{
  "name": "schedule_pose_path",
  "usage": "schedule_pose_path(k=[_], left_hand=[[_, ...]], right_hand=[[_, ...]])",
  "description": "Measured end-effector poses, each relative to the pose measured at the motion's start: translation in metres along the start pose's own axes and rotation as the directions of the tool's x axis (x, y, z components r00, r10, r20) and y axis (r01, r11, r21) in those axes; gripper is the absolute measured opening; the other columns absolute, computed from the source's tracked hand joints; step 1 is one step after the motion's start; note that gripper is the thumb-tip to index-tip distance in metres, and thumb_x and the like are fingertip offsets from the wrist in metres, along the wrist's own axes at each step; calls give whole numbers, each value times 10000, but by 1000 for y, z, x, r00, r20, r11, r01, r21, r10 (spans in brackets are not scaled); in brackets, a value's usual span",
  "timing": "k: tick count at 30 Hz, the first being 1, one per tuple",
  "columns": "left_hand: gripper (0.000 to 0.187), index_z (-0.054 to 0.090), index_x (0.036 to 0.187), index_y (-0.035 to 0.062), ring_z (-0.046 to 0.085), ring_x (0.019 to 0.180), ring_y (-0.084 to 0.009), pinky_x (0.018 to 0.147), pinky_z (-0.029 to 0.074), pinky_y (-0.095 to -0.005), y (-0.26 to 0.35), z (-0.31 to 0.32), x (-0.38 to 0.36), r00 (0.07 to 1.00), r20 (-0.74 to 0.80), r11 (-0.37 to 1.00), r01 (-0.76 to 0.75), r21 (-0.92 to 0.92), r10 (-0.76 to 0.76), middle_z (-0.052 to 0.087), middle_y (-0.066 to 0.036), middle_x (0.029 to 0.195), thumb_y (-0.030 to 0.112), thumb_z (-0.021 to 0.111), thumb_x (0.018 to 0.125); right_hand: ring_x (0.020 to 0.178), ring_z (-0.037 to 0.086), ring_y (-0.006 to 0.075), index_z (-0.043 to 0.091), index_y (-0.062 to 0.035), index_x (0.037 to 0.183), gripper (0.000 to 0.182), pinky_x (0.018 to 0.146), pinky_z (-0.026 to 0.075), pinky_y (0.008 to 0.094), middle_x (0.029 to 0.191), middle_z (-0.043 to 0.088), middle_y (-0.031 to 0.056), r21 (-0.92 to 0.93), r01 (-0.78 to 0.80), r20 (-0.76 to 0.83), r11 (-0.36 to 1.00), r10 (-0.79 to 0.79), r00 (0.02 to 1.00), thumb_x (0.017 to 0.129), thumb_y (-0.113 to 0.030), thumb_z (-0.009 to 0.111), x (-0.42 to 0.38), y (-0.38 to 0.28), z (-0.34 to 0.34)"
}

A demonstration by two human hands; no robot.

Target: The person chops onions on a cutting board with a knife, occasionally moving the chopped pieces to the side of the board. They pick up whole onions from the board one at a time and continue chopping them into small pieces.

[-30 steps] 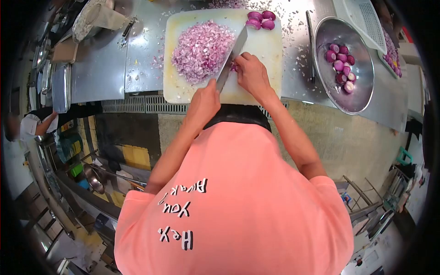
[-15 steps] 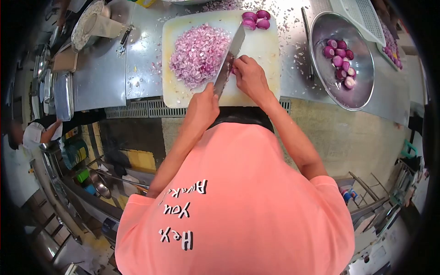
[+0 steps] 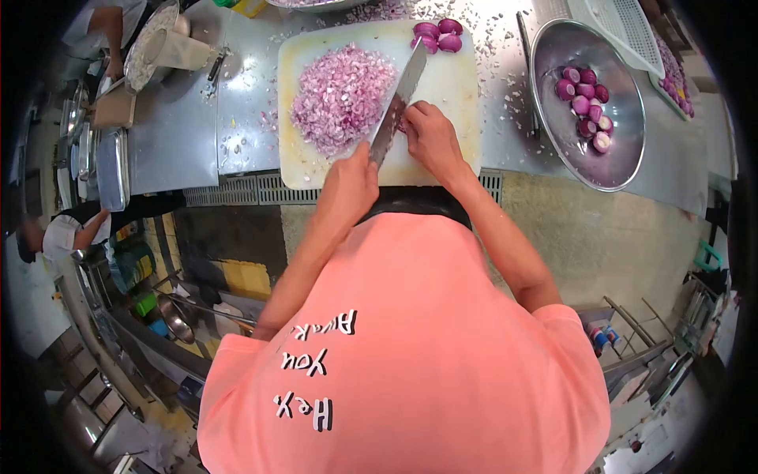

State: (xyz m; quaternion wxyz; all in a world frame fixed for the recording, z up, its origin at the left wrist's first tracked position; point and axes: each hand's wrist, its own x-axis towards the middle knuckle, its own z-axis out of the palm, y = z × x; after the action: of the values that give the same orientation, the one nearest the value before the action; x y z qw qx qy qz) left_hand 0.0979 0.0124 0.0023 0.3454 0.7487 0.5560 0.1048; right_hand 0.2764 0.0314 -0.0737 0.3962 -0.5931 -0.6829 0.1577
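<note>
My left hand (image 3: pixel 350 180) is wrapped round the handle of a large kitchen knife (image 3: pixel 401 96), its blade pointing away from me and slightly right. Close against the blade's right side, my right hand (image 3: pixel 433 138) has its fingers bent and pinched on a red onion piece (image 3: pixel 402 125), mostly hidden by fingers and blade. Both hands are over a white cutting board (image 3: pixel 304 170). Left of the blade lies a heap of chopped red onion (image 3: pixel 339 99). Several peeled red onion pieces (image 3: pixel 438 34) sit at the board's far right corner, beyond the knife tip.
A steel bowl (image 3: pixel 632 142) with several peeled red onions (image 3: pixel 586 91) stands to the right. A long dark utensil (image 3: pixel 524 47) lies beside it. Onion bits litter the metal table (image 3: pixel 249 103). At left are a bowl with a plastic jug (image 3: pixel 178 49) and another person's arm (image 3: pixel 113 47).
My hands and the knife hold nearly the same place; the right hand has shifted slightly nearer me. The view moved a little. At upper left, another person's arm has come further into view.
</note>
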Motion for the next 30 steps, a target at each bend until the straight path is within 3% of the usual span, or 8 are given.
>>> schedule_pose_path(k=[7,9,11,13,19,22,24,30], left_hand=[[174,512,1015,-50,609,737,-508,654,458,-572,3,4,6,995,-18,995,-103,-11,103,600,-319,720,55,557,884],[139,525,971,-52,612,739,-498,642,463,-562,11,2,-4,1000,-16,1000,20,-1,-20,599,-318,722,48,553,880],[160,537,1024,-29,594,763,-508,627,448,-524,-2,18,7,1000,-12,1000,28,-1,-28,589,-304,728,80,552,908],[189,532,1052,-30,592,751,-514,628,445,-531,0,17,21,997,-41,998,-70,-8,69,587,-309,719,88,554,905],[164,531,1030,-36,595,721,-496,604,430,-524,-9,7,1,999,-39,997,13,71,-10,568,-291,683,70,554,906],[179,521,1035,-39,591,711,-501,608,427,-538,-5,5,9,996,-68,995,-58,78,64,569,-302,679,75,560,903],[109,516,949,-57,596,695,-509,597,444,-566,6,-6,-3,998,-57,999,-25,22,26,572,-328,676,8,543,865],[156,515,1011,-36,584,774,-517,640,427,-545,0,8,10,999,2,999,-35,16,35,570,-325,727,62,553,895]], right_hand=[[838,585,363,607,-7,869,80,728,500,446,847,580,153,24,-31,10,999,30,999,795,23,606,-9,2,-2],[839,586,365,609,-6,875,82,729,500,446,847,581,153,20,-33,-1,999,33,999,798,22,606,-6,3,0],[841,594,363,617,-6,871,76,731,505,440,861,592,152,44,-46,-8,998,46,999,802,22,606,-11,3,0],[844,600,364,627,-4,865,71,733,508,436,872,601,153,52,-42,-1,998,42,999,803,22,605,-15,4,2],[852,614,373,667,-3,861,93,747,516,435,886,620,162,34,-93,-16,995,93,996,804,27,599,-13,-1,2],[834,620,386,673,-3,866,112,745,518,445,885,620,171,43,-136,4,990,136,991,799,38,592,-10,-2,3],[820,623,393,671,0,867,119,742,518,450,887,620,176,84,-163,13,983,162,987,795,45,587,-11,-4,3],[791,623,409,662,23,866,123,731,517,457,869,615,194,44,-152,27,987,151,988,780,59,582,-13,5,-2]])
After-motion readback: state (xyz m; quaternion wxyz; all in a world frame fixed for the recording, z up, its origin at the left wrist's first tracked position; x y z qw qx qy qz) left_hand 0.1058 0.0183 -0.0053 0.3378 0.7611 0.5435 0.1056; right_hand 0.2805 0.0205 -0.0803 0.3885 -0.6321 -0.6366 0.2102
